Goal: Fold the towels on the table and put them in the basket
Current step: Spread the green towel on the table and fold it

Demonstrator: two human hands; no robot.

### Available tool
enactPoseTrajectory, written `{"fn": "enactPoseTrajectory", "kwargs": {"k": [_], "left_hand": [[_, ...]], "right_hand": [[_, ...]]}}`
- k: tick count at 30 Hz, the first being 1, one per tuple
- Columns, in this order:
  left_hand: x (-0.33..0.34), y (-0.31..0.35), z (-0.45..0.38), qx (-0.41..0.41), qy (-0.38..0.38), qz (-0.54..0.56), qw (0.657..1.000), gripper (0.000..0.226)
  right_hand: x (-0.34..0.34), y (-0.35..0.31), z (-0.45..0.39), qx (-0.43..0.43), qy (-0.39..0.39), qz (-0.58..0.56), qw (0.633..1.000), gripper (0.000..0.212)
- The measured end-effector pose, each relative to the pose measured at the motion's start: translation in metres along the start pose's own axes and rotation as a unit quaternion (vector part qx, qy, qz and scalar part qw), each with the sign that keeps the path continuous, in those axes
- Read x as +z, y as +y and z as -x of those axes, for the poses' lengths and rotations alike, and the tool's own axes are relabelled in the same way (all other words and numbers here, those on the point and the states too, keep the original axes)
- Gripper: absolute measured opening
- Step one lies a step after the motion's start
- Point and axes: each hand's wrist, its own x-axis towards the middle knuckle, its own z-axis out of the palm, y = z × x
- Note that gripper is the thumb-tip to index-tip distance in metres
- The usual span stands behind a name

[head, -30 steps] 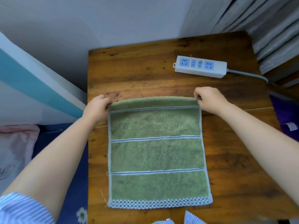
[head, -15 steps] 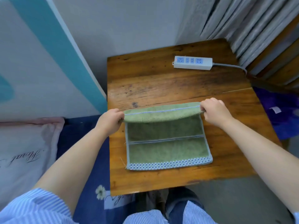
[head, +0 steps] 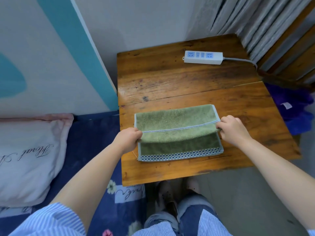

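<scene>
Folding the green towel (head: 177, 132) on the wooden table (head: 187, 82), you held 1 corner of its turned-over layer in each hand.

Your left hand (head: 128, 138) pinched the folded layer's corner at 9 o'clock of the towel, fingers curled around the cloth, and your right hand (head: 232, 128) gripped the matching corner at 3 o'clock the same way. That upper layer hung slightly raised over the lower one, whose checkered border (head: 180, 156) lay flat at 6 o'clock, nearest you. The towel sat on the near half of the table. A white power strip (head: 203, 57) rested well apart at 12 o'clock, and a purple cloth (head: 289, 108) showed past the table's 3 o'clock edge.
</scene>
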Motion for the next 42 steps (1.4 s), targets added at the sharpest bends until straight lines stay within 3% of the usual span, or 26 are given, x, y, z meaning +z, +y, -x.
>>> {"fn": "enactPoseTrajectory", "kwargs": {"k": [10, 24, 27, 29, 31, 34, 35, 39, 42], "left_hand": [[0.029, 0.024, 0.010, 0.035, -0.108, -0.069, 0.991, 0.022], [0.070, 0.025, 0.012, 0.041, -0.132, -0.109, 0.984, 0.036], [0.067, 0.027, 0.013, 0.036, -0.149, -0.102, 0.983, 0.033], [0.065, 0.028, 0.014, 0.041, -0.129, -0.089, 0.987, 0.034], [0.065, 0.027, 0.008, 0.047, -0.046, -0.062, 0.996, 0.050], [0.062, 0.032, -0.016, 0.020, 0.108, -0.035, 0.993, 0.019], [0.061, 0.035, -0.027, 0.002, 0.142, -0.006, 0.990, 0.015], [0.042, 0.063, -0.068, -0.101, 0.149, 0.158, 0.971, 0.043], [0.046, 0.071, -0.088, -0.142, 0.085, 0.154, 0.974, 0.050]], "right_hand": [[0.037, 0.002, 0.043, -0.008, -0.001, -0.015, 1.000, 0.036], [0.083, 0.000, 0.059, -0.018, 0.003, 0.009, 1.000, 0.037], [0.084, -0.003, 0.059, -0.006, 0.008, 0.001, 1.000, 0.026], [0.080, -0.007, 0.060, 0.003, 0.027, -0.018, 0.999, 0.005], [0.077, -0.012, 0.053, 0.021, 0.040, -0.037, 0.998, 0.026], [0.067, -0.029, 0.022, 0.025, 0.061, -0.059, 0.996, 0.011], [0.068, -0.037, 0.005, 0.025, 0.055, -0.076, 0.995, 0.018], [0.059, -0.078, -0.053, 0.019, -0.050, -0.130, 0.990, 0.047], [0.063, -0.097, -0.077, -0.009, -0.146, -0.092, 0.985, 0.051]]}}
